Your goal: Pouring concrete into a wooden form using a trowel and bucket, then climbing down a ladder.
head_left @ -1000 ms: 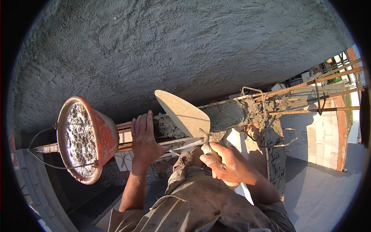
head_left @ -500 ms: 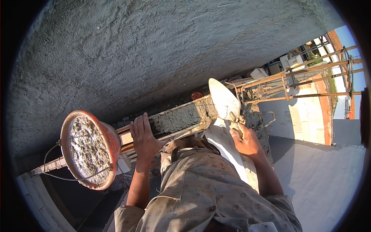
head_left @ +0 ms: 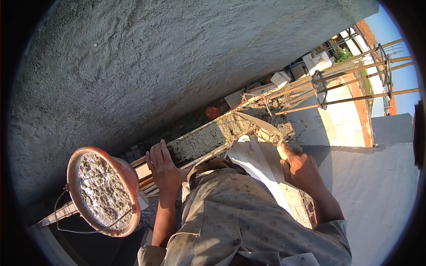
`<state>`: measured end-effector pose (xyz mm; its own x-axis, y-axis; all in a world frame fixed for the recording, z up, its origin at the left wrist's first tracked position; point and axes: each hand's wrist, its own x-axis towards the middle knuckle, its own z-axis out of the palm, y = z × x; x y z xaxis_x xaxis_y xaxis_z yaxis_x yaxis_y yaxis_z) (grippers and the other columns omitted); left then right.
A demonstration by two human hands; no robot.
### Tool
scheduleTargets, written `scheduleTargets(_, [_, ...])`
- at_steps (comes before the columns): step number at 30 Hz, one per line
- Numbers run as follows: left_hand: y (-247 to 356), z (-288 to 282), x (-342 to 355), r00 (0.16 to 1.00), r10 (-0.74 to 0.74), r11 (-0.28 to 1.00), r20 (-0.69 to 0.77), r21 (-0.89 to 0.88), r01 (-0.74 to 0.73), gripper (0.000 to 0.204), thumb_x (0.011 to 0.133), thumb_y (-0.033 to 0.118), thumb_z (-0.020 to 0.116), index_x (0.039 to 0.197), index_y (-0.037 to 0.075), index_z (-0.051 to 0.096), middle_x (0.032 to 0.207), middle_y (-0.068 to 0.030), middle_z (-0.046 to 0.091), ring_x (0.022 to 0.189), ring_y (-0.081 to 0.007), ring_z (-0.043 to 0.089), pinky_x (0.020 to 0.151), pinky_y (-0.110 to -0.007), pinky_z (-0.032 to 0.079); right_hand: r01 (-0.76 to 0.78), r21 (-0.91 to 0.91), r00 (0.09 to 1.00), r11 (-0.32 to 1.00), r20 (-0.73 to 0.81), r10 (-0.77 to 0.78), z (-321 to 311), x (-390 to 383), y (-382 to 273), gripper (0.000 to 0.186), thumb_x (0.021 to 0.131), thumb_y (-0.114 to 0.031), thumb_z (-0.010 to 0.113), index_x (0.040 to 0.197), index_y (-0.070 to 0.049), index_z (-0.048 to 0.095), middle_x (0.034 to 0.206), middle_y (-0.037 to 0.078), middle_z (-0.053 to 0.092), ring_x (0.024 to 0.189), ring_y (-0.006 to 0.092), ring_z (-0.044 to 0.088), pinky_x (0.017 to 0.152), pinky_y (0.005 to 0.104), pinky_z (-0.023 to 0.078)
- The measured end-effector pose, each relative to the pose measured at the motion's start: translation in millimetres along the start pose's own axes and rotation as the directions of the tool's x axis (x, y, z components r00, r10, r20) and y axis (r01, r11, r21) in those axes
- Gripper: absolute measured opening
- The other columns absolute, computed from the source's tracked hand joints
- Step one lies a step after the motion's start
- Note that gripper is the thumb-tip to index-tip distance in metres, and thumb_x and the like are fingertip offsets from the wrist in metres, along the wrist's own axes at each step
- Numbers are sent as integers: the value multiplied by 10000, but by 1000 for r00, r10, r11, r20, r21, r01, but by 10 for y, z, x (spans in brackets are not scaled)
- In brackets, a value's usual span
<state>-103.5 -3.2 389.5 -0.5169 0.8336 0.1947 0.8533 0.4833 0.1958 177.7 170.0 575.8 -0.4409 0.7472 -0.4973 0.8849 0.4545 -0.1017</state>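
Observation:
My left hand (head_left: 164, 173) rests on the narrow wooden formwork (head_left: 144, 168), fingers stretched over it, just right of a red bucket (head_left: 76, 175) full of wet grey mortar (head_left: 102, 188) with a wire handle. My right hand (head_left: 299, 168) grips the handle of a trowel (head_left: 262, 124), its blade tilted almost edge-on over the formwork near its right part. Wet mortar (head_left: 195, 142) fills the channel between the boards. Where the blade's tip meets the mortar is too small to tell.
A rough rendered grey wall (head_left: 155, 62) runs along the far side. Rusty rebar cages (head_left: 355, 97) stick out to the right. A white wall (head_left: 372, 190) stands below them on the right. A round red object (head_left: 212, 113) and white boxes (head_left: 319, 62) lie along the wall's foot.
My right hand and trowel have moved rightward, the blade turning from broad face to near edge-on. The view has shifted, so the bucket sits lower and more sky shows. My left hand stays on the formwork.

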Motion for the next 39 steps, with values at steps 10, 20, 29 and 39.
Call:
scheduleTargets(10, [-51, 43, -33, 992, 69, 972, -104, -219, -90, 1130, 488, 552, 853, 1349, -55, 443, 1270, -224, 482, 1272, -362, 427, 1142, -522, 232, 798, -17, 554, 603, -375, -744, -637, 178, -1213, 393, 831, -91, 642, 1193, 47, 576, 831, 152, 603, 686, 293, 596, 648, 333, 472])
scheduleTargets(20, [-280, 40, -11, 965, 175, 903, 194, -423, -79, 1065, 613, 453, 822, 1455, 12, 341, 1438, -221, 371, 1384, -404, 262, 1129, -531, 204, 951, -303, 161, 55, 336, -928, -429, 517, -3425, 218, 849, -177, 602, 975, 0, 615, 887, 202, 678, 800, 366, 683, 685, 479, 537])
scheduleTargets(29, [-329, 20, -88, 972, 194, 947, 137, -286, -148, 1146, 571, 540, 816, 1447, -21, 335, 1402, -179, 370, 1320, -356, 300, 1106, -551, 164, 875, 78, 351, 478, 579, -736, -525, 806, -3479, 249, 925, -183, 526, 836, 34, 613, 689, 136, 630, 666, 150, 559, 631, 379, 465])
scheduleTargets(39, [-339, 7, -79, 964, 198, 948, 177, -283, -143, 1150, 573, 501, 855, 1435, -43, 323, 1394, -211, 365, 1330, -379, 304, 1093, -555, 170, 789, 414, 280, 453, 415, -866, -570, 890, -3096, 289, 923, -219, 527, 851, 26, 661, 685, 130, 648, 599, 179, 579, 586, 358, 459])
